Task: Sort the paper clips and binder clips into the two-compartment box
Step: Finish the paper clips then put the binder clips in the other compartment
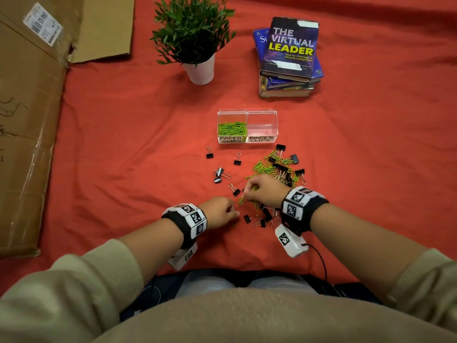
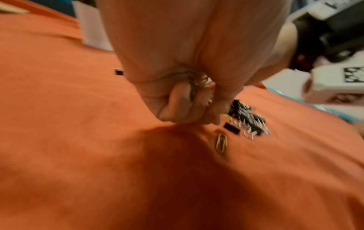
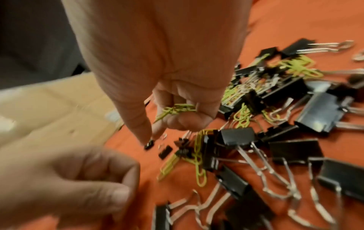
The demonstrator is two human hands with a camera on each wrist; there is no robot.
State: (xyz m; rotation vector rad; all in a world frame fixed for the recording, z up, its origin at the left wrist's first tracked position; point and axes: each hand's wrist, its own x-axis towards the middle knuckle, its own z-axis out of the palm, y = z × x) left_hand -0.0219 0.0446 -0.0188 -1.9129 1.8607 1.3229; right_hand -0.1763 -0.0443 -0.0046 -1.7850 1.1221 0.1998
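A clear two-compartment box (image 1: 247, 112) stands on the red cloth. Its left half, labelled PAPER CLIPS, holds green paper clips (image 1: 232, 128); the right half, labelled BINDER CLIPS, looks empty. In front of it lies a mixed heap of green paper clips (image 1: 263, 167) and black binder clips (image 1: 280, 167). My right hand (image 1: 247, 191) hovers over the heap's near side, fingers curled round a bunch of green paper clips (image 3: 177, 109). My left hand (image 1: 231, 214) is a fist beside it, low over the cloth, with thin wire paper clips (image 2: 199, 84) caught in its fingers. One paper clip (image 2: 221, 144) lies just beneath it.
Single binder clips (image 1: 209, 152) are scattered left of the heap. A potted plant (image 1: 195, 43) and a stack of books (image 1: 288, 58) stand behind the box. A large cardboard box (image 1: 29, 107) lines the left side.
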